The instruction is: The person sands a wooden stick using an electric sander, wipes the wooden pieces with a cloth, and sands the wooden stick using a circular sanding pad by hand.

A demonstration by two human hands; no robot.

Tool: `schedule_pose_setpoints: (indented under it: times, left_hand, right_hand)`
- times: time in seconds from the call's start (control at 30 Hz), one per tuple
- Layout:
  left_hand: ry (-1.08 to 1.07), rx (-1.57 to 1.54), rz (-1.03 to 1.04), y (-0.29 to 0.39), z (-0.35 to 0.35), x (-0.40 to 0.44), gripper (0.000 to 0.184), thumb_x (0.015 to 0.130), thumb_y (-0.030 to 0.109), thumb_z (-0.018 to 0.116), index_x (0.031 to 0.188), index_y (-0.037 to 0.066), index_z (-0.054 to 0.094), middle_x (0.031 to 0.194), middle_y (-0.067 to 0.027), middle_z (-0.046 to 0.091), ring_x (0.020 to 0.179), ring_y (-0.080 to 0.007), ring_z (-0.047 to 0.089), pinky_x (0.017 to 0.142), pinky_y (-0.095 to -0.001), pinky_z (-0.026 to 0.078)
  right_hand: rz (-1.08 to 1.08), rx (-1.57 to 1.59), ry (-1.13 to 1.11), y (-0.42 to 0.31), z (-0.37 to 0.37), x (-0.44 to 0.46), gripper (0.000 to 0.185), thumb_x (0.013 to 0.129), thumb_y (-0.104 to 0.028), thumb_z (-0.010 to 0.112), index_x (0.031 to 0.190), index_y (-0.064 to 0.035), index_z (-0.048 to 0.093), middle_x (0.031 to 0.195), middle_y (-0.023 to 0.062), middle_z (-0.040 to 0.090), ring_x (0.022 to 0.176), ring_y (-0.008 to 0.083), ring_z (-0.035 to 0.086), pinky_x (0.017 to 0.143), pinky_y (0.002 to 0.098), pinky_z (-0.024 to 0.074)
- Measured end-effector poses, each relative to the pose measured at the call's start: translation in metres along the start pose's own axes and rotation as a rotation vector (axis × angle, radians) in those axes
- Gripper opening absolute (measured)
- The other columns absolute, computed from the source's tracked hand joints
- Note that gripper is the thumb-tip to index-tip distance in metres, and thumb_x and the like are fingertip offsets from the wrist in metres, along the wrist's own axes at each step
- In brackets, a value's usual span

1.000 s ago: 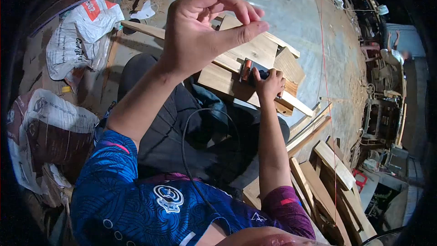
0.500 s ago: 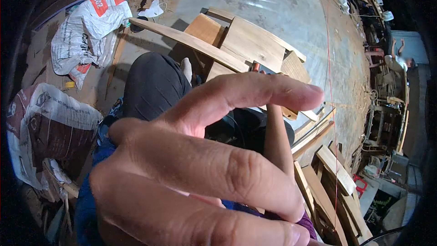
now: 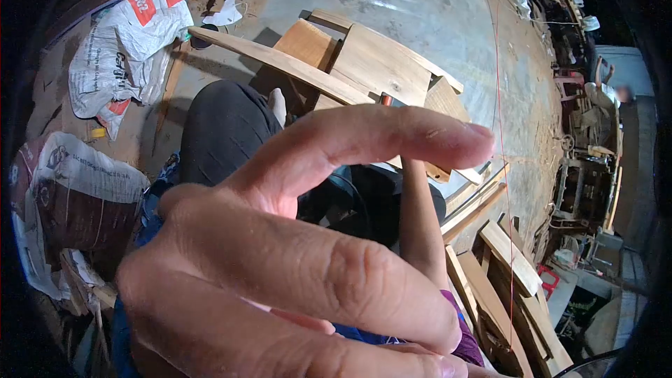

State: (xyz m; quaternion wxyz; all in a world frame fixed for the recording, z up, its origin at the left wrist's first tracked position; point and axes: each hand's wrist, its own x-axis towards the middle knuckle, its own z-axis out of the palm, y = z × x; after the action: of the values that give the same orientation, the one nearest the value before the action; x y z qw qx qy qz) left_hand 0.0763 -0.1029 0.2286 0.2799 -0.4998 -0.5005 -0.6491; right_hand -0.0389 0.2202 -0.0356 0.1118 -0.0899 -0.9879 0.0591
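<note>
My left hand (image 3: 280,259) fills the lower middle of the view, very close to the camera. Its fingers are curved and spread apart, and nothing shows between them. Some of its fingers are out of view below. Behind it my right forearm (image 3: 422,231) reaches up towards the wooden pieces. The right hand itself is hidden behind my left hand's top finger. Near that hidden spot are a copper-coloured cylinder end (image 3: 386,99) and a brown wooden part with a hole (image 3: 439,173); I cannot make out what they belong to. A pale wooden panel (image 3: 381,63) lies beyond.
A long tapered board (image 3: 273,63) slants beside the panel. Printed sacks (image 3: 133,56) stand on the left. Stacked boards (image 3: 490,294) lie at lower right. A red string (image 3: 498,98) hangs across the right side. Another person (image 3: 605,87) is far off at right.
The whole scene has shifted slightly left in view. My left hand appears a little larger and further left, with much the same finger shape. My right forearm keeps its pose.
</note>
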Motion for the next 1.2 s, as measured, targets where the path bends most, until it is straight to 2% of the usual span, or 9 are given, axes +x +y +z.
schedule_pose_setpoints:
  times: [0.73,0.77,0.83,1.03,1.13,1.17,1.2]
  left_hand:
    - [0.012,0.029,0.020,-0.008,-0.001,-0.011,0.026,0.076,0.006,0.079,0.099,0.012,0.068,0.102,-0.0018,0.066,0.091,-0.0207,0.066,0.103,-0.0600,0.042]
    - [0.011,0.029,0.020,-0.007,0.000,-0.010,0.026,0.076,0.006,0.079,0.099,0.012,0.068,0.102,-0.0018,0.066,0.091,-0.0207,0.066,0.103,-0.0601,0.042]
    - [0.008,0.029,0.020,-0.005,0.000,-0.006,0.026,0.077,0.006,0.079,0.100,0.012,0.068,0.102,-0.0017,0.066,0.092,-0.0208,0.066,0.104,-0.0602,0.041]
    - [-0.003,0.026,0.023,-0.006,0.004,-0.003,0.026,0.078,0.006,0.079,0.101,0.014,0.068,0.103,-0.0015,0.066,0.094,-0.0210,0.066,0.105,-0.0606,0.040]
    - [-0.003,0.001,0.036,-0.011,0.010,0.000,0.027,0.078,0.006,0.078,0.101,0.014,0.068,0.103,-0.0014,0.066,0.094,-0.0211,0.066,0.106,-0.0609,0.039]
    - [-0.003,-0.012,0.044,-0.009,0.014,0.008,0.027,0.078,0.006,0.078,0.101,0.014,0.068,0.104,-0.0014,0.066,0.095,-0.0212,0.066,0.106,-0.0609,0.039]
    - [0.024,0.025,-0.056,-0.012,0.018,0.010,0.031,0.073,0.012,0.085,0.098,0.016,0.066,0.101,0.0020,0.068,0.092,-0.0178,0.067,0.109,-0.0613,0.036]
  right_hand:
    - [-0.003,-0.045,0.012,0.004,0.008,0.001,0.068,0.073,-0.067,0.072,0.101,-0.0047,0.066,0.115,0.0169,0.054,0.115,0.0404,0.047,0.098,0.0561,0.0362]
    - [-0.002,-0.045,0.013,0.020,0.029,0.004,0.068,0.073,-0.067,0.072,0.101,-0.0047,0.066,0.115,0.0169,0.054,0.115,0.0404,0.047,0.098,0.0561,0.0362]
    - [-0.173,0.039,0.139,0.064,0.089,0.012,0.068,0.073,-0.067,0.073,0.100,-0.0045,0.066,0.114,0.0167,0.054,0.114,0.0404,0.047,0.097,0.0559,0.0371]
    - [-0.169,-0.026,0.155,0.053,0.077,0.008,0.065,0.073,-0.065,0.074,0.096,-0.0049,0.066,0.111,0.0161,0.055,0.111,0.0398,0.048,0.095,0.0546,0.0381]
    - [-0.157,0.062,0.201,0.050,0.070,0.007,0.063,0.072,-0.064,0.074,0.094,-0.0063,0.065,0.110,0.0146,0.055,0.109,0.0386,0.049,0.093,0.0534,0.0388]
    - [-0.102,-0.002,0.165,0.033,0.048,0.003,0.063,0.072,-0.064,0.074,0.094,-0.0063,0.065,0.109,0.0145,0.055,0.109,0.0385,0.049,0.093,0.0534,0.0389]
    - [-0.045,-0.062,0.129,0.009,0.019,0.000,0.063,0.072,-0.064,0.074,0.094,-0.0064,0.065,0.109,0.0144,0.056,0.109,0.0384,0.049,0.092,0.0534,0.0390]
